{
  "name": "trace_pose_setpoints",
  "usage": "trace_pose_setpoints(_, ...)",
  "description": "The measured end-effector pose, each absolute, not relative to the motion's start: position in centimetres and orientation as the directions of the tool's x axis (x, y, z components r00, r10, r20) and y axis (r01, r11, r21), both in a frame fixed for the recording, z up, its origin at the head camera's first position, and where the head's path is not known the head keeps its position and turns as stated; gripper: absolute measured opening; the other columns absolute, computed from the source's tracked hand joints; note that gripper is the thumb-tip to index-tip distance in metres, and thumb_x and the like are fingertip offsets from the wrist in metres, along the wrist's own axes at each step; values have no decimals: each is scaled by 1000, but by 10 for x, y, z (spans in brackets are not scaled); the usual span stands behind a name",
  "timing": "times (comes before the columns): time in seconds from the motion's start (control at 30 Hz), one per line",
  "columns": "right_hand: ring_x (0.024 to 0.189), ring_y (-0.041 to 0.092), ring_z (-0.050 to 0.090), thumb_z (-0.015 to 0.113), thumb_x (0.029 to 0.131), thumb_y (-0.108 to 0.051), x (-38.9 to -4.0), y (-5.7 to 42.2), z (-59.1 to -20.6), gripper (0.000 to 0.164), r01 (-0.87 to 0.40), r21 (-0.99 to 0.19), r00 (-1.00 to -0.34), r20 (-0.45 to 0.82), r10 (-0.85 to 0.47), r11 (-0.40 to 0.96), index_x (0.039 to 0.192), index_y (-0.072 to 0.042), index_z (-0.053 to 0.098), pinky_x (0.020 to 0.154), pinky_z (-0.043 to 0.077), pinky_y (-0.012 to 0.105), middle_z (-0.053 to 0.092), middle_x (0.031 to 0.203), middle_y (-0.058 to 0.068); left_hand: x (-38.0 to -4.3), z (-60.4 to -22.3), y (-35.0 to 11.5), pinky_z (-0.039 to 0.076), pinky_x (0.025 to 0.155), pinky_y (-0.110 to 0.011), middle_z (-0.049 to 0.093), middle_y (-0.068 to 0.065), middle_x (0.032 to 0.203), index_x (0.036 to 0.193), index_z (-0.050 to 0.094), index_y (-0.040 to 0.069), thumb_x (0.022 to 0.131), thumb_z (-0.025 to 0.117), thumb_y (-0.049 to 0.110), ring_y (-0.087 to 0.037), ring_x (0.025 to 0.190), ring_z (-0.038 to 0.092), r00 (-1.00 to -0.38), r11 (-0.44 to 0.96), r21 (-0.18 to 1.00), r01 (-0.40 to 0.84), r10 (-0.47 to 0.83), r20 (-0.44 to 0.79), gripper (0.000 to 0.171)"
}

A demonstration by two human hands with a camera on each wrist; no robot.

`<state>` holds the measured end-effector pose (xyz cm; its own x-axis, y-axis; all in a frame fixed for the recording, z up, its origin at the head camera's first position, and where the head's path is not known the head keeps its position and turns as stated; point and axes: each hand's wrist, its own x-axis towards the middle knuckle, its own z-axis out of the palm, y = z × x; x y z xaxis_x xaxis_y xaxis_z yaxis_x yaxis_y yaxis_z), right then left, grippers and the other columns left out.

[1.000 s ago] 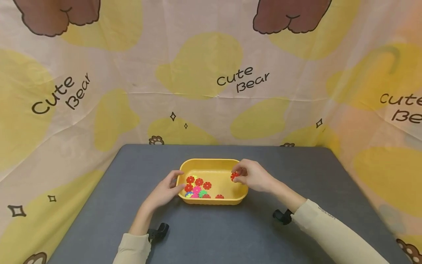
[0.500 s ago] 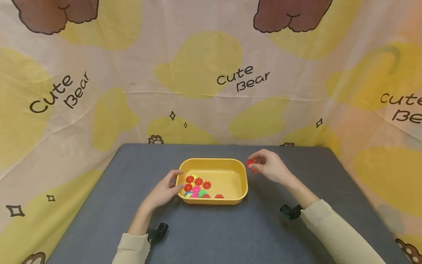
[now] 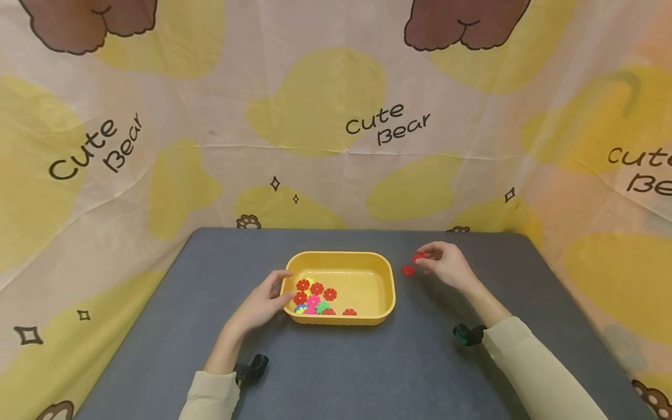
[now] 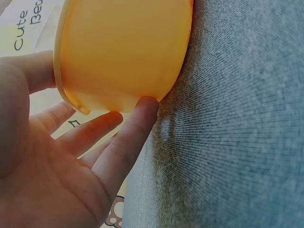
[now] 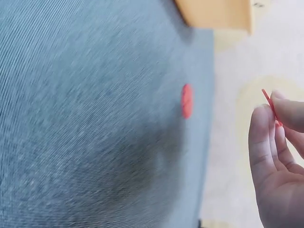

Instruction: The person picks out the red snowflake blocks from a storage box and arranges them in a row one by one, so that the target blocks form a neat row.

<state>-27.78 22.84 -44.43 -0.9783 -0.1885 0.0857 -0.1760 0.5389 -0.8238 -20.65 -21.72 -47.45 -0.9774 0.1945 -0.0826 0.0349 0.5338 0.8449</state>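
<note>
My left hand [image 3: 262,302] holds the left end of a yellow plastic tray [image 3: 367,320]. In the left wrist view, fingertips rest on the tray's outer wall [image 4: 128,47] and one digit goes over the rim. Right of the tray, my right hand [image 3: 447,263] pinches a red notched disc, a snowflake-type building piece [image 3: 417,257], seen nearly edge-on in the right wrist view [image 5: 269,102]. A second red disc [image 3: 408,270] lies flat on the table between that hand and the tray. Several red, pink, green, blue and yellow discs [image 3: 313,301] lie in the tray's left part.
A blue-grey cloth covers the table [image 3: 336,367]. Behind and beside it hangs a patterned curtain [image 3: 315,105]. Each wrist wears a black camera, one left [image 3: 253,368] and one right [image 3: 469,335]. One red disc [image 3: 349,312] lies at the tray's near wall.
My right hand has moved from inside the tray out to the right. One red disc now lies on the table, while another stays pinched. The left hand and tray have stayed put.
</note>
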Motion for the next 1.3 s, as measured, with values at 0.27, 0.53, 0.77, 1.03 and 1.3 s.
trace_pose_setpoints(0.27,78,28,73,75,92,-11,-290,238,-465,30,-107,-781,-989,23,-144,615,117,4,68,72,60,42,71,97,15,-205,-474,-217,51,98,-53,37,-21,158,146,44,14,100,67,28,-44,133,52,-977,528,848,42,199,-75,54)
trace_pose_setpoints(0.53,69,19,69,74,93,-9,-297,237,-481,26,-87,-755,-989,-13,-148,649,114,6,69,63,58,33,69,88,10,-204,-472,-217,51,99,-53,37,-22,158,146,45,14,100,67,27,-45,132,53,-977,529,848,49,200,-69,53)
trace_pose_setpoints(0.77,64,16,65,75,92,-9,-300,235,-485,25,-119,-710,-986,1,-167,694,111,6,70,58,57,32,67,87,11,-204,-474,-218,52,98,-52,37,-21,157,146,45,15,99,68,31,-43,131,54,-977,527,849,48,203,-71,55)
trace_pose_setpoints(1.03,65,20,65,69,97,-14,-296,241,-474,27,-137,-693,-982,3,-187,708,116,4,68,59,56,33,69,96,14,-204,-473,-216,52,98,-53,37,-22,157,146,44,14,99,68,28,-44,131,53,-977,534,844,54,203,-66,54)
trace_pose_setpoints(1.3,83,27,66,69,98,-23,-285,234,-447,27,-216,-676,-974,95,-207,704,116,-2,70,67,54,35,71,104,12,-203,-472,-216,50,99,-55,36,-22,158,146,44,15,100,66,26,-47,132,51,-978,546,836,48,195,-72,52)
